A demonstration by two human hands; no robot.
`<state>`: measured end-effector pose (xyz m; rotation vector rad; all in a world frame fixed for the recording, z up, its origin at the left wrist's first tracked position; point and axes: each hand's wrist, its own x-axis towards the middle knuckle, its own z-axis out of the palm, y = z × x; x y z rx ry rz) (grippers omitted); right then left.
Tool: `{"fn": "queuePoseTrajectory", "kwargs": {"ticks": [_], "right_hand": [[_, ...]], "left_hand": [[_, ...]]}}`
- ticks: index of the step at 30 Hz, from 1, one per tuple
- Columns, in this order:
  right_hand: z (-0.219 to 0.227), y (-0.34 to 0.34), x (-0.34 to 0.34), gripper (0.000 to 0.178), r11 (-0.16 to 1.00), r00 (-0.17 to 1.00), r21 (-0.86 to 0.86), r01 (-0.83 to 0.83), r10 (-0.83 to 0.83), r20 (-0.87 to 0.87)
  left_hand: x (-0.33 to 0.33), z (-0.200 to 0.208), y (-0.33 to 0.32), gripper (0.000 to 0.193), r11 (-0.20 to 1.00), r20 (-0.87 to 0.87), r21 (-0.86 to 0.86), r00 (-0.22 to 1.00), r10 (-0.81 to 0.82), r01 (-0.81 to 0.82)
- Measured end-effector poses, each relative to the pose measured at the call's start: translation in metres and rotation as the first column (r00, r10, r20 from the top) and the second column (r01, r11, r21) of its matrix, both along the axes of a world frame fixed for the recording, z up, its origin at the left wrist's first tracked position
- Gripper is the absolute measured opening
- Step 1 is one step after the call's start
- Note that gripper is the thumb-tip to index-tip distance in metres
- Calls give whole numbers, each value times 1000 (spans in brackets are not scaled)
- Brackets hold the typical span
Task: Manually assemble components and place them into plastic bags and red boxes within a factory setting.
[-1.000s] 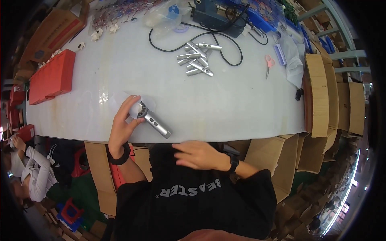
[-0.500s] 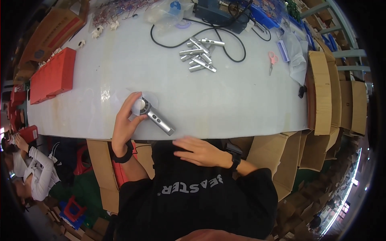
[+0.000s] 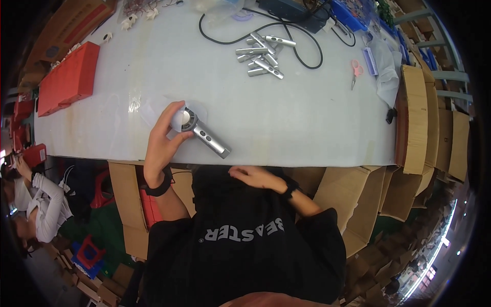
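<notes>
1. The left hand [image 3: 162, 139] rests on the near part of the white table [image 3: 286, 117], fingers curled round the round head of a silver handheld device [image 3: 204, 134]; the thumb and fingertips pinch that head, which hides part of it.
2. The silver handheld device lies flat on the table, its grey handle pointing away from the hand toward the table's near edge; the small buttons on the handle are too small to make out.
3. A thin clear plastic sheet [image 3: 148, 108] lies under and beside the device's head; its outline is faint against the table.
4. The right hand [image 3: 255, 177] is off the table, just below its near edge, lying loosely open and palm down on the person's black shirt [image 3: 240, 240]. It holds nothing that can be seen; the underside is hidden.
5. Far across the table from the device, a cluster of silver handles [image 3: 260, 57] lies in a loose pile, with a black cable [image 3: 307, 53] looping around it.
6. To the far left of the device a red box [image 3: 69, 78] sits at the table's edge.
7. To the far right, pink scissors [image 3: 355, 71] lie near the table's end, beside cardboard boxes [image 3: 417, 117].
8. Things along the table's far edge are cut off by the frame and bent by the lens; I cannot tell what they are.
9. Another person in a white sleeve [image 3: 43, 204] shows at the lower left, well apart from the table.
</notes>
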<state>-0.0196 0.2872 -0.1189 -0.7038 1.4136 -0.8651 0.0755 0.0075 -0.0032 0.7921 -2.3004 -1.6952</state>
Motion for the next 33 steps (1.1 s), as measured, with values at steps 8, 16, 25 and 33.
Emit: {"fn": "queuePoseTrajectory", "kwargs": {"ticks": [8,16,25,33], "right_hand": [[-26,0,13,21,954,641,-300,10,-236,-730],[138,-23,-3,44,850,696,-526,4,-381,-609],[134,-72,-40,52,950,735,-308,54,-246,-632],[115,-77,-37,40,888,698,-445,115,-391,-600]], "left_hand": [[6,-11,6,69,988,-44,-155,998,-33,26],[-4,-8,19,70,984,-92,-155,991,-98,83],[-13,-5,25,88,997,-65,78,998,15,-10],[-9,-11,22,97,1000,-72,12,997,-8,9]]}}
